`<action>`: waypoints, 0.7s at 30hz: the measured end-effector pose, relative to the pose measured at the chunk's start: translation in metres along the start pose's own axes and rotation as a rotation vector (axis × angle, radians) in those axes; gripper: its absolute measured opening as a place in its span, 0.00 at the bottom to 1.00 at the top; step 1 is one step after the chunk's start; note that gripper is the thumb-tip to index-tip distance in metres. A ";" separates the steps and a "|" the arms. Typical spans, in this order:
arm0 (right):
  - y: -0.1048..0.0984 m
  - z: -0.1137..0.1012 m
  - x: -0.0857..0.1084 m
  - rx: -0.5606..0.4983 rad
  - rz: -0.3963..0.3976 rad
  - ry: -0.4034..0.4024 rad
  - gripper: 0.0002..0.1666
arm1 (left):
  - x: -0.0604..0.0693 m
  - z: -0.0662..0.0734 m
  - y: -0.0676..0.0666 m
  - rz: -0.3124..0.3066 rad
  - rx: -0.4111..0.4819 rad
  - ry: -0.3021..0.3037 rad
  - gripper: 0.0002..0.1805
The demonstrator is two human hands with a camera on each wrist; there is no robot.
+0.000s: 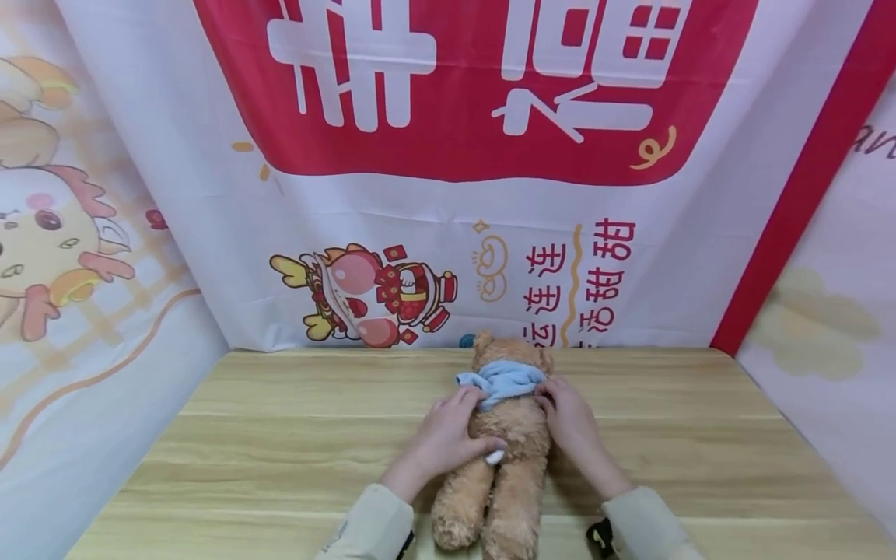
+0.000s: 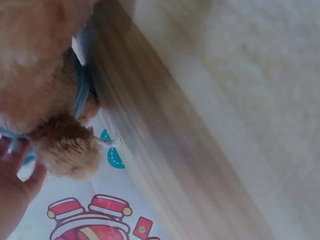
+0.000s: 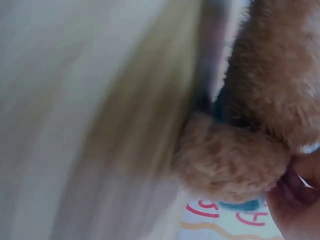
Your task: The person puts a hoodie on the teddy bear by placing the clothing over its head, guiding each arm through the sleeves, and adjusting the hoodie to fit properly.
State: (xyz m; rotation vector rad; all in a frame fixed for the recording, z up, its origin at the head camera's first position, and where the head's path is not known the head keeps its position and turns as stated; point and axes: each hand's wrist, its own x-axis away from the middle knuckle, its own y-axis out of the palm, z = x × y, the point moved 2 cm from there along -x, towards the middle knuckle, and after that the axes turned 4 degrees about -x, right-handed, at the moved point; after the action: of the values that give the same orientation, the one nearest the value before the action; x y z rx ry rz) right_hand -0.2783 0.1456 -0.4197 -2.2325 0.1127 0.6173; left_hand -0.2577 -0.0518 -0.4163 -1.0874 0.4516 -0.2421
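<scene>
A light-brown teddy bear [image 1: 514,435] lies lengthwise on the table, head toward the wall, legs toward me. Bunched round its upper body, just below the head, is a light blue cloth [image 1: 509,379]. At the cloth's left lower edge, my left hand [image 1: 448,432] touches it with its fingertips. The left thumb stretches across the bear's body beside a small white tag [image 1: 495,457]. My right hand [image 1: 570,416] pinches the cloth's right edge between thumb and fingers. Close-up, the left fingers [image 2: 17,160] and the right hand [image 3: 295,200] lie beside the bear's furry arms.
The wood-grain table [image 1: 315,451] reaches back to a white and red printed cloth [image 1: 231,233] hanging as a wall. More printed cloth hangs at the left [image 1: 63,311] and right [image 1: 826,327] sides.
</scene>
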 end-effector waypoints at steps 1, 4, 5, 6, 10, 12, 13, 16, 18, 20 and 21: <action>-0.002 0.001 -0.001 -0.052 -0.037 0.028 0.03 | 0.000 0.001 0.001 -0.013 0.003 -0.019 0.48; -0.009 0.005 -0.003 -0.261 -0.180 0.111 0.04 | -0.001 0.001 0.003 -0.020 0.023 -0.095 0.56; -0.011 0.006 -0.004 -0.326 -0.234 0.126 0.04 | -0.001 0.001 0.003 -0.011 0.028 -0.118 0.57; -0.013 0.007 -0.004 -0.392 -0.286 0.136 0.05 | -0.001 0.000 0.003 -0.001 0.032 -0.136 0.56; -0.018 0.011 -0.004 -0.551 -0.445 0.124 0.07 | 0.000 -0.002 0.004 0.045 0.011 -0.168 0.50; -0.018 0.011 -0.004 -0.539 -0.464 0.065 0.07 | -0.001 -0.003 0.005 0.069 -0.005 -0.156 0.45; -0.019 0.010 -0.003 -0.524 -0.462 0.050 0.08 | 0.000 -0.003 0.005 0.083 -0.012 -0.150 0.43; -0.019 0.005 -0.002 -0.442 -0.429 0.001 0.17 | 0.000 -0.003 0.006 0.130 -0.045 -0.127 0.36; -0.019 0.001 -0.001 -0.395 -0.398 -0.028 0.25 | 0.000 -0.003 0.005 0.151 -0.057 -0.118 0.33; -0.018 -0.004 -0.001 -0.383 -0.370 -0.071 0.28 | -0.001 -0.003 0.005 0.170 -0.070 -0.111 0.32; -0.017 -0.006 0.000 -0.385 -0.355 -0.102 0.29 | -0.002 -0.003 0.005 0.173 -0.069 -0.113 0.32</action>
State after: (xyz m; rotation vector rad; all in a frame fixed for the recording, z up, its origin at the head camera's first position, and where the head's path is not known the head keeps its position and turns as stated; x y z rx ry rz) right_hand -0.2714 0.1527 -0.4040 -2.4954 -0.4825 0.5907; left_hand -0.2607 -0.0514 -0.4215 -1.1167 0.4528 -0.0124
